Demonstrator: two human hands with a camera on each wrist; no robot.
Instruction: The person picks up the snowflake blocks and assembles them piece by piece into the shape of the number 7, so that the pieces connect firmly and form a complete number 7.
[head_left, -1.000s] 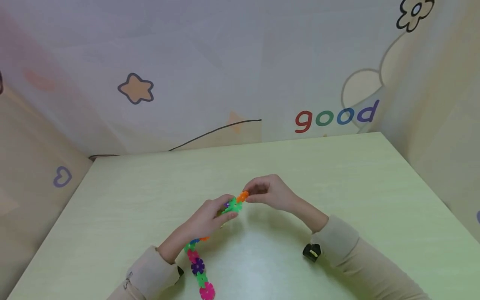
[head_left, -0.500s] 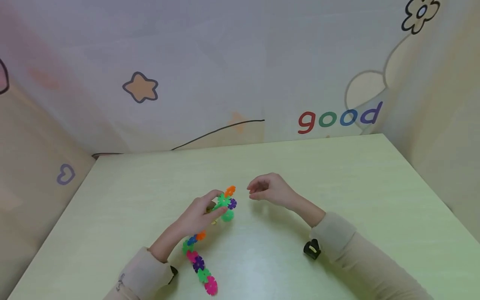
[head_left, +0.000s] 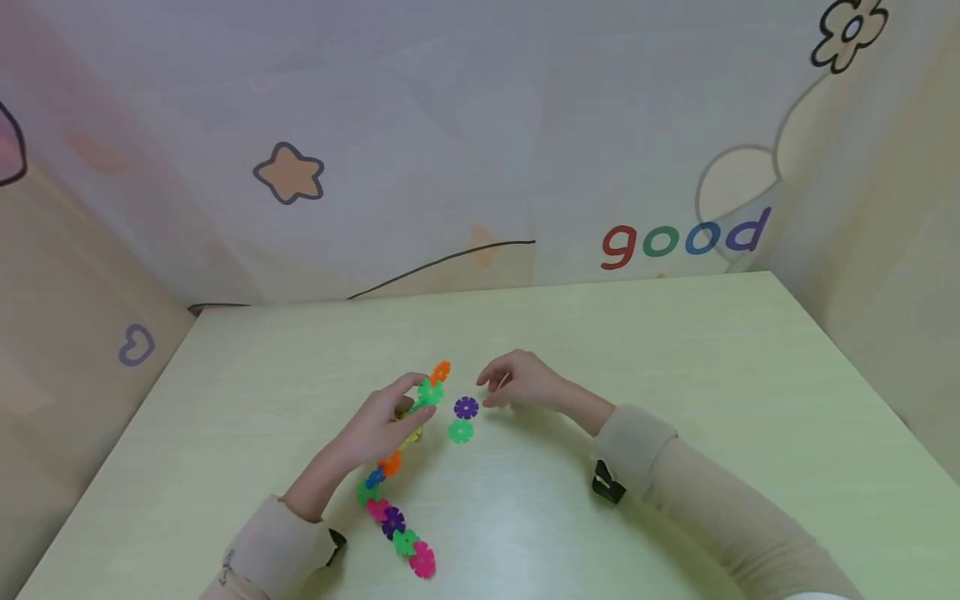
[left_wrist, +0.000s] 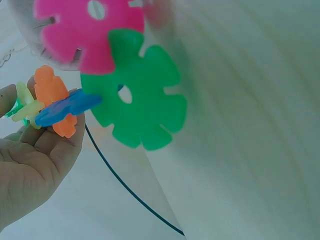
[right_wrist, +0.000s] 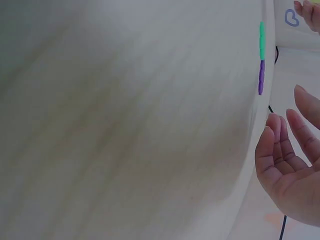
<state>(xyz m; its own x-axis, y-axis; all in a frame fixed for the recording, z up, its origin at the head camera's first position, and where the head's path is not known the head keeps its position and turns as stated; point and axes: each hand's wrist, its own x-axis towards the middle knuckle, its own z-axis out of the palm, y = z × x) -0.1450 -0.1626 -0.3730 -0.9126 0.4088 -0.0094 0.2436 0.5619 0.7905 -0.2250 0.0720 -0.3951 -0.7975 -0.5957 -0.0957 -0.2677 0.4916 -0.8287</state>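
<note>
My left hand (head_left: 380,427) holds a chain of linked snowflake discs near its far end, thumb and fingers around a green disc (head_left: 430,392). An orange disc (head_left: 441,372) tops that end, past the fingertips. Below the hand the chain runs toward me through yellow, orange, a blue disc (head_left: 376,477), green, pink and purple to a pink disc (head_left: 423,559). On the table lie a loose purple disc (head_left: 466,407) and a light green disc (head_left: 461,431), edge to edge. My right hand (head_left: 525,381), fingers loosely bent and holding nothing, hovers just right of the purple disc.
The pale green table (head_left: 637,350) reaches back to a printed cloth backdrop (head_left: 420,150) with a star, a flower and the word "good". Cloth also hangs along the left and right sides. Black wrist mounts (head_left: 607,483) show under the sleeves.
My right hand has let go of the orange disc and come down toward the purple disc. My left hand has drawn the chain left, so the two loose discs now show.
</note>
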